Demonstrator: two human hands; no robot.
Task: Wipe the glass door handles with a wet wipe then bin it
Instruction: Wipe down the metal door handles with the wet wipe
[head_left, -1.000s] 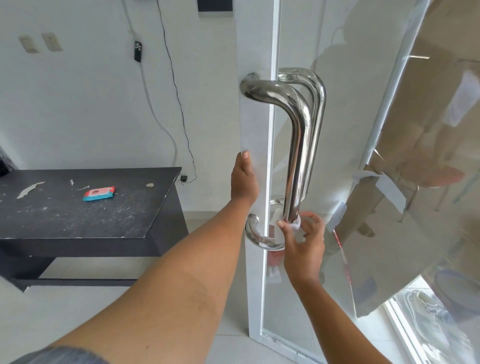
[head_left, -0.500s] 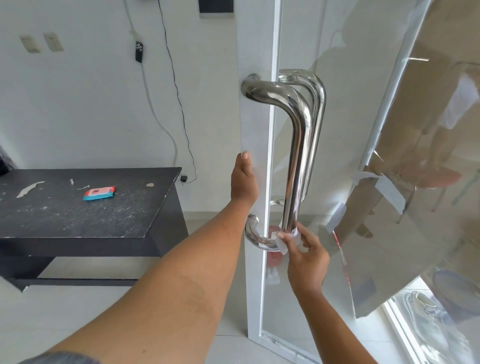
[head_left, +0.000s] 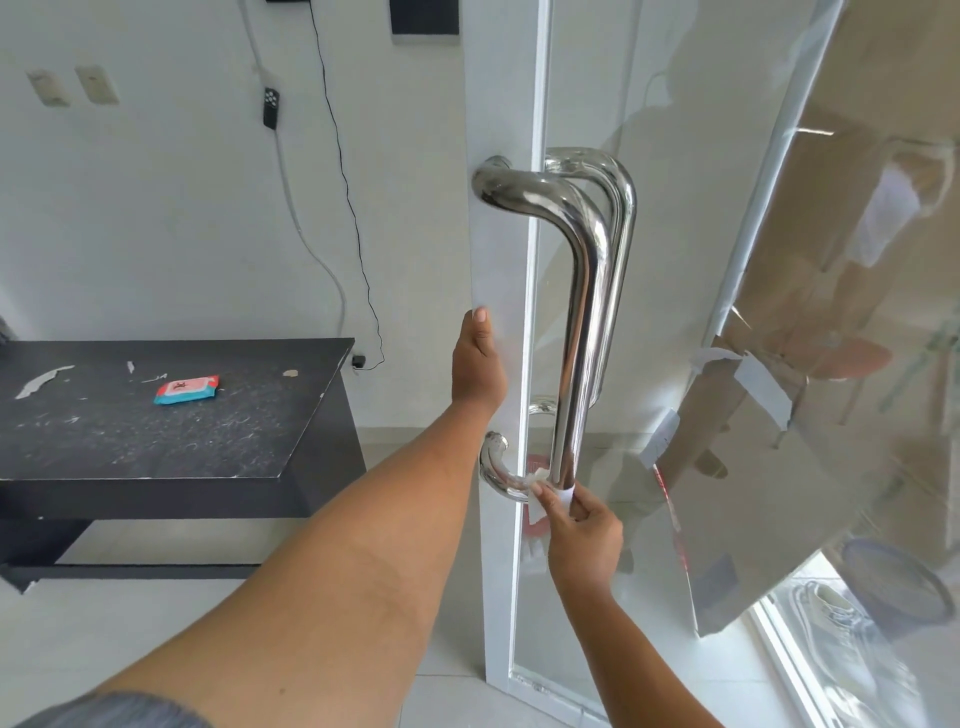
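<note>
Fingers (head_left: 584, 501) of right hand (head_left: 584, 540) pinch wet wipe (head_left: 565, 496) on handle (head_left: 584, 312); left hand (head_left: 478, 369) grips door (head_left: 498, 260).

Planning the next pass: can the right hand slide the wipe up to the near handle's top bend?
Probably yes. The right hand grips the wet wipe around the lower end of the near handle, and the bar above is bare. The left hand holds the door edge, off the handle.

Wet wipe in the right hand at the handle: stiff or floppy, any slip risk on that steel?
Probably floppy: the wet wipe bends around the lower curve of the handle where the right hand pinches it. Likely very light, since fingertips alone hold it. It may slide easily, as the handle looks polished and smooth.
</note>
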